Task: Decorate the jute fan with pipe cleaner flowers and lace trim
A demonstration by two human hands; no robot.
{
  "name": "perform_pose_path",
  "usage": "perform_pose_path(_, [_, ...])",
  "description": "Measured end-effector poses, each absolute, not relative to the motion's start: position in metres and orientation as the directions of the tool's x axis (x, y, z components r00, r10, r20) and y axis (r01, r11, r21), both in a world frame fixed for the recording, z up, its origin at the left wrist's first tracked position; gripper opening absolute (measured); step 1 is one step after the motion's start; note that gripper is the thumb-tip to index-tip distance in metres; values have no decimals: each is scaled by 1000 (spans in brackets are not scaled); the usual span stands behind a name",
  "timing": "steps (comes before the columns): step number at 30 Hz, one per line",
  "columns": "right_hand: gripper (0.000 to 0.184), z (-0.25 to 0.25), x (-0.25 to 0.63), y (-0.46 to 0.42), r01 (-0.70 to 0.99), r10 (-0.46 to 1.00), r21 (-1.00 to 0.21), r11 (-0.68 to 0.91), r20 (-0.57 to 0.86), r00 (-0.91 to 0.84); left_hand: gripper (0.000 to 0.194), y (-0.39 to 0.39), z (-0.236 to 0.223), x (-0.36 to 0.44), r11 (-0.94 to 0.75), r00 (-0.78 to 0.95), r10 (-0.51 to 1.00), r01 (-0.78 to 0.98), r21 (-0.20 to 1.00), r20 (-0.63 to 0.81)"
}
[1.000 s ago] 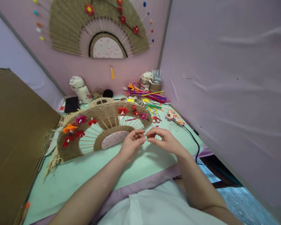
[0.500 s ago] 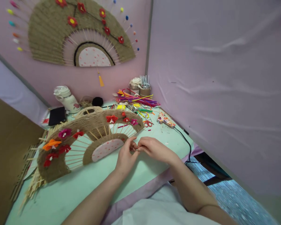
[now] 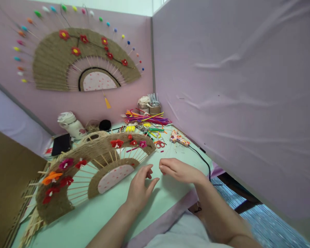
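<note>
My left hand (image 3: 141, 187) is over the table in front of the fan, its thumb spread from the curled fingers and nothing visible between them. To its right, my right hand (image 3: 177, 169) has its fingers curled together; anything they hold is hidden. A gap separates the two hands. Just left of them lies a twine-covered fan (image 3: 93, 165) with thin stick ribs, a pink-dotted half-round base (image 3: 115, 179) and fuzzy flowers, among them an orange flower (image 3: 52, 177) and a red flower (image 3: 116, 143).
Behind are colourful pipe cleaners (image 3: 147, 117), red-handled scissors (image 3: 160, 144) and two jars. A floral glue gun (image 3: 179, 138) with a black cord lies at right. A white bottle (image 3: 71, 124) and black phone-like slab (image 3: 61, 145) stand left. Another fan (image 3: 50, 57) hangs on the wall.
My hands, touching at the fingertips before, have come apart. The left thumb and fingers have spread, and the right hand has drawn off to the right. My view has tilted up.
</note>
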State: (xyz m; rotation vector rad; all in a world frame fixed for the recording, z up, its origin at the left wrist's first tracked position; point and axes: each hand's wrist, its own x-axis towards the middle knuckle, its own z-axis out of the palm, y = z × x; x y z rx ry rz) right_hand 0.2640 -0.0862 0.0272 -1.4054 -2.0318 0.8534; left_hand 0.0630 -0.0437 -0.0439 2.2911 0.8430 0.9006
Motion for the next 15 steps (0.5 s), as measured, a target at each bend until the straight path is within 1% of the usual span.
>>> perform_pose_path(2, [33,40,276,-99,519,923,-803,295,100,-371,32,-43,-44,63,-669,583,704,354,653,406])
perform_pose_path(3, [37,45,283,-107,447,908,-833,325,142,-395,29,-43,-43,63,-675,585,700,354,648,409])
perform_pose_path(5, [42,53,300,-124,234,852,-871,432,309,-424,25,-44,-42,64,-685,593,691,354,637,414])
perform_pose_path(7, [42,56,318,-139,-10,762,-827,562,522,-383,22,-45,-40,64,-693,601,682,350,630,417])
perform_pose_path(8, [41,57,327,-145,-103,714,-786,610,601,-359,21,-45,-39,64,-697,605,677,346,628,418])
perform_pose_path(9, [37,58,336,-150,-155,678,-756,636,644,-354,20,-46,-38,65,-701,610,672,341,627,420])
perform_pose_path(10, [29,59,344,-154,-154,663,-751,642,644,-380,19,-46,-38,65,-704,615,667,336,626,421])
perform_pose_path(11, [18,61,352,-157,-99,674,-772,628,603,-426,19,-46,-37,65,-707,620,662,331,625,421])
perform_pose_path(12, [18,62,358,-158,-5,704,-799,601,532,-470,19,-47,-37,65,-708,625,659,327,626,419])
perform_pose_path(14, [42,66,365,-156,188,785,-826,531,396,-476,18,-47,-37,65,-706,635,656,324,629,409])
perform_pose_path(15, [45,67,366,-153,236,818,-830,506,374,-437,18,-47,-38,65,-706,639,653,322,631,405])
